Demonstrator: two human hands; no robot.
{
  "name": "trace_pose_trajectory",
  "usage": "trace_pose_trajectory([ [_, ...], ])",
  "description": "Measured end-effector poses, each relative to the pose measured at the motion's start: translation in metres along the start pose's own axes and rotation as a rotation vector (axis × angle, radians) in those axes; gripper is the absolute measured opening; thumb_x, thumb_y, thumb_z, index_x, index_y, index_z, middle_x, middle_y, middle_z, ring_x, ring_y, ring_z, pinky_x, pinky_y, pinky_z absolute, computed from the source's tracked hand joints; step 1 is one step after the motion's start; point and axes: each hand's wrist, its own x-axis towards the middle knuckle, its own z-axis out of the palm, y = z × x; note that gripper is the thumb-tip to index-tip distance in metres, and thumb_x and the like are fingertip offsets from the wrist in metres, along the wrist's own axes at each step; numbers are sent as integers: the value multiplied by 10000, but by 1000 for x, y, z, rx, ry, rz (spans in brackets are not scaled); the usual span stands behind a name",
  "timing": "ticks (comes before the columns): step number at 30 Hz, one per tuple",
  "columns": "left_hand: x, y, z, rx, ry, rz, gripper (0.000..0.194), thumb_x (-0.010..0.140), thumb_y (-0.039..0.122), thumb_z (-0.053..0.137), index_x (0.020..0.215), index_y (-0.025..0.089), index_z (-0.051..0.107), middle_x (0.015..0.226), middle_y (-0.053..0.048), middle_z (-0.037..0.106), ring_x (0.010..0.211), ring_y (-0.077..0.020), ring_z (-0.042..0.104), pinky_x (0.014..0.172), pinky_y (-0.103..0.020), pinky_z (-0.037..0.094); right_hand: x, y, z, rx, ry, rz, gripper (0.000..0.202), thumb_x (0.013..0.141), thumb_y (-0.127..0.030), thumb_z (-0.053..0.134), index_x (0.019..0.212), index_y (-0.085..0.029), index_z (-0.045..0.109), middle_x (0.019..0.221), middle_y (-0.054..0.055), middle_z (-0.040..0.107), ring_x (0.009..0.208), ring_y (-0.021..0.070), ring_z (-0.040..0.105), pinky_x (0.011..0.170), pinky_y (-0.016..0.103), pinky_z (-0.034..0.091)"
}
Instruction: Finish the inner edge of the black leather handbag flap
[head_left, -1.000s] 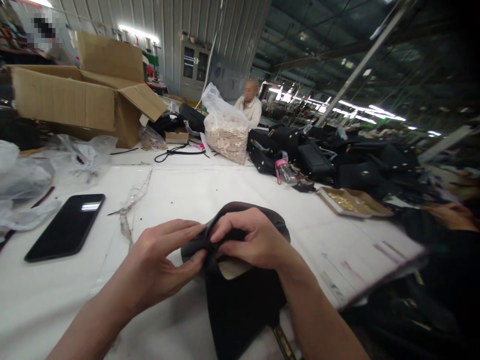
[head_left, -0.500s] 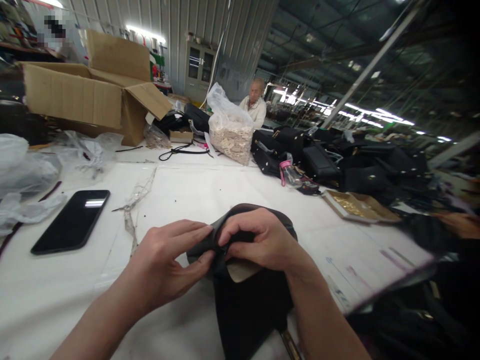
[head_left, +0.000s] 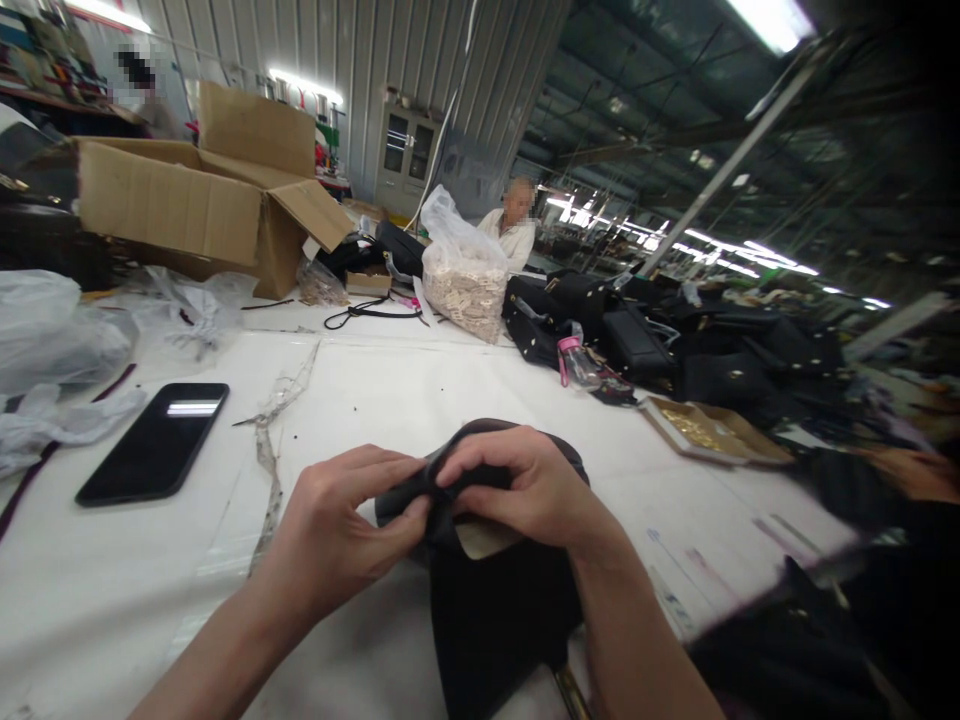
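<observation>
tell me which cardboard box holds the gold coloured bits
The shallow box at the right, by the black bags: gold-coloured pieces show inside it. The large box at the left has raised flaps; the small box sits behind the black cord.

Phone (head_left: 154,445) at left on the worktop (head_left: 375,385); box (head_left: 172,210) behind it; bags (head_left: 637,330) at right, beyond the bottle (head_left: 577,365).

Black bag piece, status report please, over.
Both hands, left and right, pinching the black piece. Phone off to the left. Nothing between hands and piece.
</observation>
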Motion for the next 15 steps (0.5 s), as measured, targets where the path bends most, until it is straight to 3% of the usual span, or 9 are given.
trace_pose_trajectory([
  [10,0,5,7,45,31,-132,74,948,313,729,997,274,768,930,52,751,841,-144,707,789,-326,608,5,8,3,171,-2,-22,241,892,-30,809,1071,-189,843,1090,54,831,1021,204,796,952,283,638],
  [15,-3,1,9,52,65,-114,102,961,296,714,1049,290,765,977,56,759,879,-144,721,832,-298,648,7,9,0,143,20,-47,217,909,-61,803,1080,-190,839,1101,59,832,1036,204,794,968,290,632],
])
